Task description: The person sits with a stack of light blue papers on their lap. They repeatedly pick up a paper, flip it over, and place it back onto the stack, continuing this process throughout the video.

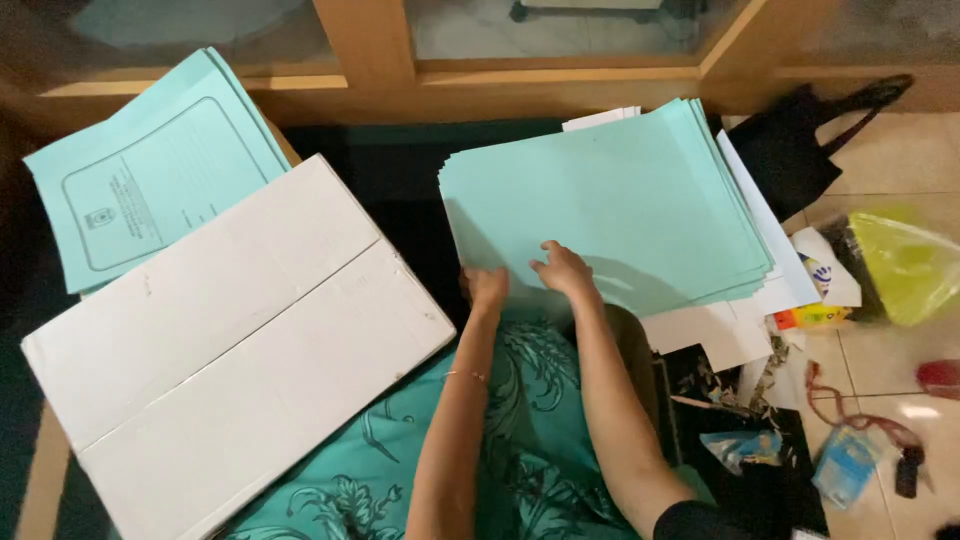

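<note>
Teal sheets (620,190), a fanned stack of big paper/card pieces, lie centre-right on the dark mat (400,170), overlapping some white sheets (745,320) that stick out at the stack's right and lower edges. Both hands meet the stack at its near edge.

Biggest item otherwise: white cardboard box (230,340), flaps closed, lying at a slant on the left, w/ a seam running across its top. Behind it, upper left, a second pile of teal folders (150,180); the top one carries a printed frame and small emblem, and its lower corner touches or overlaps the box edge.

Teal patterned fabric (520,440) covers the person's lap, bottom centre, under both forearms.

Right side, on the tiled floor (900,160): black bag (790,150) w/ handles near the wooden frame, yellow-green plastic bag (905,265) below it, then small clutter incl. a blue pouch on a red cord (845,460).

Left hand (487,287) rests at the stack's bottom-left corner, fingers curled at the edge; can't tell if it pinches a sheet. Right hand (563,268) lies on top of the sheets just beside it, fingers spread flat, pressing down, gripping nothing. A thin bracelet (466,376) sits on the left forearm.
</note>
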